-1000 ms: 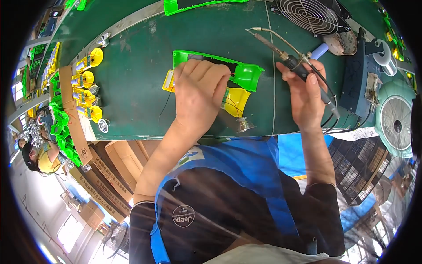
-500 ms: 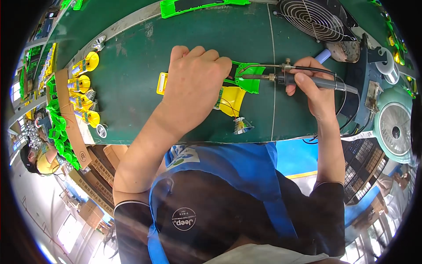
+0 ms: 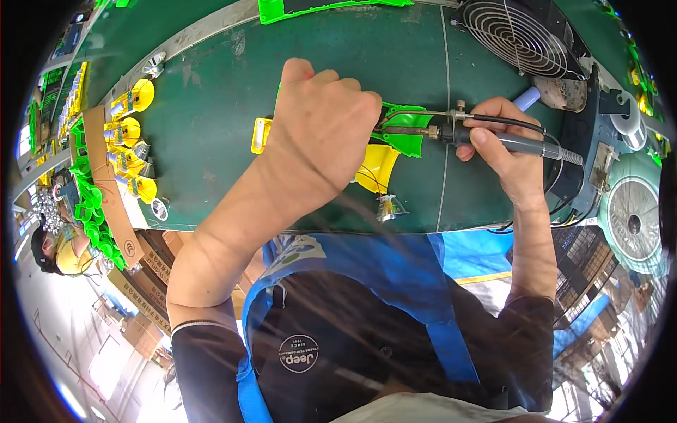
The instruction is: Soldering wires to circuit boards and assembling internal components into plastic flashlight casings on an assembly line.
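We are holding our two hands apart above the green surface (image 3: pixel 218 106). Our right hand (image 3: pixel 513 144) is clamping a soldering iron (image 3: pixel 447 133), thumb and fingers closing around its handle, and the iron is pointing toward the left edge. A thin metal tube (image 3: pixel 423 113) is running beside its shaft. Our left hand (image 3: pixel 328 127) is curling, back upward, over a green casing (image 3: pixel 407 141); its fingertips are hiding from view, so we cannot tell what they are gripping.

The casing is lying between the far and near edges, its flared end showing toward the right edge. The iron's end is reaching over that flared part, close beside our left hand; we cannot tell whether it is touching anything.

Nearer the near edge, a yellow housing (image 3: pixel 379 169) is lying just beside the casing, and a silver reflector (image 3: pixel 390 208) is sitting just below it. A small yellow frame (image 3: pixel 261 135) is showing left of our left hand. Yellow lamp heads (image 3: pixel 138 95) are standing in a row along the left edge. Another green casing (image 3: pixel 310 13) is lying by the far edge, and a fan (image 3: pixel 518 35) is occupying the far right corner.
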{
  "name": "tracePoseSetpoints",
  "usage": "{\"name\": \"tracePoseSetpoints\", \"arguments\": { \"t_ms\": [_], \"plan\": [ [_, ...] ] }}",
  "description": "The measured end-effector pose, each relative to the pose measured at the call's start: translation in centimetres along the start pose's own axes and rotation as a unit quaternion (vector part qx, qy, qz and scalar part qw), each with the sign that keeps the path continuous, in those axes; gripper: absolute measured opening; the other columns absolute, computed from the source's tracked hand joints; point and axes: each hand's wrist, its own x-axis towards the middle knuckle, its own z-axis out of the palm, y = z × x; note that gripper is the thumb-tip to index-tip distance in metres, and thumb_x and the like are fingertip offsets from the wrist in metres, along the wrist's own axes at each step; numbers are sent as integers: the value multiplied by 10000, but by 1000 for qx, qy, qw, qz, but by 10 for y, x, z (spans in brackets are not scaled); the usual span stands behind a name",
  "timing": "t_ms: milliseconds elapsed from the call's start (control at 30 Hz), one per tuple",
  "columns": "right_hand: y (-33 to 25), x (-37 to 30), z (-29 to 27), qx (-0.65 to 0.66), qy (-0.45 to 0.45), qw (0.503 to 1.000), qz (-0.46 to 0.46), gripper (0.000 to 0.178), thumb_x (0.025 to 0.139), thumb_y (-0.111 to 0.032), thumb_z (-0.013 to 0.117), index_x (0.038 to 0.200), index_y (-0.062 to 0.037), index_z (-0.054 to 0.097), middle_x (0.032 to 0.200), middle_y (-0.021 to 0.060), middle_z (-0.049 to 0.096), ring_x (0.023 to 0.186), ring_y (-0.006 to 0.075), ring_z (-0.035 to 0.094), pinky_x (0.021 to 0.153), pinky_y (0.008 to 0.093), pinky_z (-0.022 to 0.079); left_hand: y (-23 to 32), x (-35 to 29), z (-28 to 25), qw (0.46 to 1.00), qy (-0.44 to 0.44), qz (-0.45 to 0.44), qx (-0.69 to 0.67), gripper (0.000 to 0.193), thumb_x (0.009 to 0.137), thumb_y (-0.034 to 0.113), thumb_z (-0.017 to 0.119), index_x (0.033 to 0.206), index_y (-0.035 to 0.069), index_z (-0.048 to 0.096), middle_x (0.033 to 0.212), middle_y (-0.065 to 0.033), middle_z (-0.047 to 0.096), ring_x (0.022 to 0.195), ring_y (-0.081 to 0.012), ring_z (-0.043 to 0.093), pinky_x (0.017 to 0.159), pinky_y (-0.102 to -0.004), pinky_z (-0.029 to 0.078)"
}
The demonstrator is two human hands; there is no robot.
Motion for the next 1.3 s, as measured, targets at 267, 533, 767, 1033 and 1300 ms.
{"name": "tracePoseSetpoints", "arguments": {
  "t_ms": [267,533,767,1033,1300],
  "plan": [
    [-7,6,-2,-16,-31,999,7,173,860,-85,677,956,29,589,820,76,663,687,107,655,631,224,544,3,0,-2,999,-29,-22,13,58,739,91,611,685,99,629,677,-54,592,717,-232,593,812,-398,380],
    [-5,-3,-4,-24,11,1000,-16,187,860,-74,674,972,50,590,807,99,664,690,122,655,636,238,542,4,1,-6,997,-76,-25,16,75,794,96,597,732,86,638,708,-56,588,751,-240,588,843,-419,376],
    [17,-17,-13,60,61,986,-144,252,899,-142,636,1028,57,551,829,140,655,753,184,659,736,296,526,4,-1,1,1000,-3,-17,-17,74,744,86,595,677,97,624,675,-64,586,730,-241,591,817,-416,369],
    [38,-5,45,-19,43,935,-351,337,906,-90,642,1169,15,459,1072,163,532,871,233,682,747,302,553,4,-2,-1,1000,-1,-18,-11,79,697,65,576,652,96,634,660,-82,592,719,-251,598,799,-410,362],
    [56,1,60,-29,94,926,-365,323,902,-106,659,1136,35,486,1030,150,535,770,172,648,671,259,547,5,0,2,1000,14,-8,-1,78,693,58,586,652,97,639,655,-75,601,694,-250,603,813,-409,357]
  ]
}}
